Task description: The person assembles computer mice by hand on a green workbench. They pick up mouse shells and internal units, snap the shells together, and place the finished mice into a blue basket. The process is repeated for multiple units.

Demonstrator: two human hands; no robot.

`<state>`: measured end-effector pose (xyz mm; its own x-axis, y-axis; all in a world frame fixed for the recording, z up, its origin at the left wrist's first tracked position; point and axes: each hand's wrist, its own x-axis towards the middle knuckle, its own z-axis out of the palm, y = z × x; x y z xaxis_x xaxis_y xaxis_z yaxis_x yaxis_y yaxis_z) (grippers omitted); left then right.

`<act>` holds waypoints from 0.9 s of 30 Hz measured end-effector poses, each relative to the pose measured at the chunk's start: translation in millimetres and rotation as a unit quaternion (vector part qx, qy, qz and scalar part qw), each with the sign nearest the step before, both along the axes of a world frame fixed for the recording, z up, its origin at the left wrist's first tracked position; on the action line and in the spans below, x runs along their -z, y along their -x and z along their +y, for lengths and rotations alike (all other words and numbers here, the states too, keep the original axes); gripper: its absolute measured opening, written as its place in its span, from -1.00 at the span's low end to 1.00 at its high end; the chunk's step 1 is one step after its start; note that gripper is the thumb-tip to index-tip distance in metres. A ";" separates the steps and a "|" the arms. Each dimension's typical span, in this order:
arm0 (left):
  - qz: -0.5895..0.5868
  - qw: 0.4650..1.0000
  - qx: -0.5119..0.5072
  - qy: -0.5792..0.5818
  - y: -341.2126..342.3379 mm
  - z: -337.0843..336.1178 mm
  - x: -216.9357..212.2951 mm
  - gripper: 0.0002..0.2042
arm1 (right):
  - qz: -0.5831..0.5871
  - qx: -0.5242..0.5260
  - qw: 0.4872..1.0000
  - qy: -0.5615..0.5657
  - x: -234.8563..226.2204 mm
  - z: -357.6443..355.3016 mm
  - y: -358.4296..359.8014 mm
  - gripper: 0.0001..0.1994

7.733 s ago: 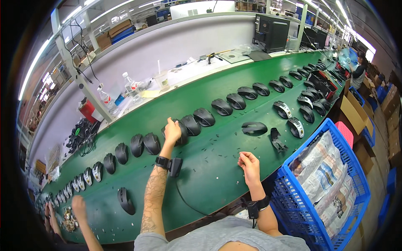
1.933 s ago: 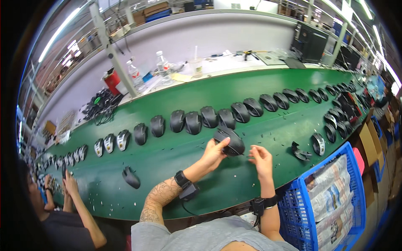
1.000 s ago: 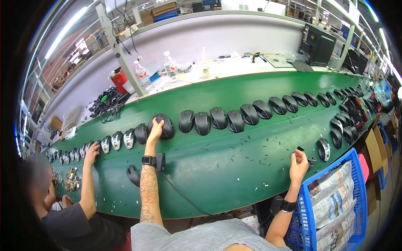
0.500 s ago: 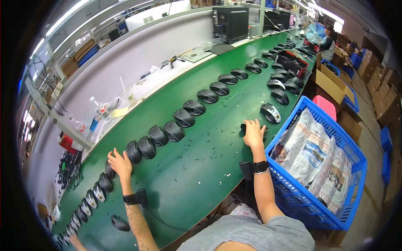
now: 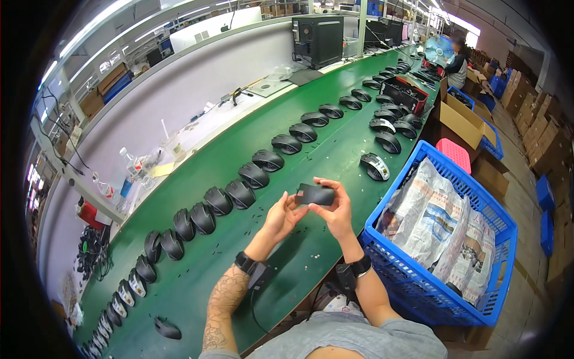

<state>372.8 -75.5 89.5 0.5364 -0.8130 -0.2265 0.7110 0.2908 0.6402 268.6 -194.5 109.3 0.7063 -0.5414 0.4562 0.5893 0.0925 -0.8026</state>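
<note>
A black computer mouse (image 5: pixel 318 195) is raised over the green table, its flat side appearing to face up. My right hand (image 5: pixel 336 209) grips its right end, with thumb and fingers on opposite edges. At its left end, my left hand (image 5: pixel 280 220) has its fingertips against the mouse, curled partly round that end. Beyond my hands, a long row of black mice (image 5: pixel 240 194) runs diagonally along the table. To the right stands a mouse with a pale, uncovered-looking top (image 5: pixel 375 167).
A blue plastic basket (image 5: pixel 412 272) with wrapped bundles stands at my right. Small black pieces (image 5: pixel 248 230) litter the green tabletop (image 5: pixel 203 269). A lone mouse (image 5: pixel 167 328) lies at lower left. More mice sit near a dark box (image 5: pixel 405 93); a person (image 5: pixel 457 66) is farther back.
My right hand has lifted a mouse from the table and brought it left. My left hand has left the row and come across to it. The view has shifted slightly.
</note>
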 end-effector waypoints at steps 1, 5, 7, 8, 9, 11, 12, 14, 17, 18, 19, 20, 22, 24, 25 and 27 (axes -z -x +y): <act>-0.029 0.999 -0.032 -0.001 -0.1 -2.1 -0.2 -0.68 | 0.010 0.017 1.000 0.018 5.3 -0.5 2.0 -0.51; -0.138 0.983 -0.115 -0.044 1.2 -1.5 -10.4 -0.76 | 0.144 0.176 0.938 0.261 14.6 -4.0 16.3 -0.39; -0.196 0.968 -0.124 -0.102 2.8 -1.5 -11.6 -0.76 | 0.182 0.222 0.884 0.369 8.4 -1.6 19.7 -0.33; -0.234 0.959 -0.117 -0.107 4.2 -2.7 -10.5 -0.77 | 0.166 0.210 0.885 0.380 5.0 -0.5 17.0 -0.31; -0.272 0.949 -0.111 -0.112 6.1 -4.1 -8.6 -0.77 | 0.151 0.198 0.886 0.390 3.1 0.4 13.6 -0.28; -0.335 0.930 -0.096 -0.120 8.0 -5.1 -7.1 -0.77 | 0.159 0.162 0.909 0.349 3.5 1.5 7.7 -0.27; -0.358 0.921 -0.089 -0.121 8.6 -5.5 -7.1 -0.77 | 0.170 0.157 0.912 0.338 4.3 0.4 4.9 -0.29; -0.400 0.903 -0.092 -0.124 9.6 -9.3 -9.5 -0.77 | 0.168 0.158 0.921 0.315 5.4 -2.3 1.4 -0.34; -0.334 0.929 -0.058 -0.147 4.1 -13.0 -22.1 -0.78 | 0.126 0.168 0.933 0.293 9.1 -8.6 0.0 -0.41; -0.317 0.937 -0.037 -0.141 -0.5 -15.6 -24.0 -0.79 | 0.109 0.175 0.933 0.296 12.2 -12.4 0.3 -0.41; -0.329 0.935 0.004 -0.130 -6.2 -20.3 -31.0 -0.78 | 0.092 0.181 0.932 0.299 14.5 -15.8 0.8 -0.42; -0.336 0.933 0.045 -0.119 -12.6 -27.2 -39.7 -0.76 | 0.094 0.214 0.936 0.261 11.5 -16.7 1.6 -0.45; -0.285 0.947 0.139 -0.055 -33.3 -48.1 -53.1 -0.69 | 0.069 0.282 0.944 0.156 15.5 -11.5 -1.2 -0.49; -0.320 0.931 0.154 -0.087 -55.6 -82.8 -52.8 -0.64 | 0.058 0.400 0.889 0.215 31.2 -16.6 -1.7 -0.53; -0.393 0.902 0.143 -0.112 -63.1 -105.6 -50.0 -0.63 | 0.056 0.424 0.872 0.238 37.0 -19.5 0.1 -0.53; -0.557 0.806 0.147 -0.136 -84.0 -152.5 -28.0 -0.58 | 0.046 0.466 0.837 0.283 42.1 -20.6 2.7 -0.54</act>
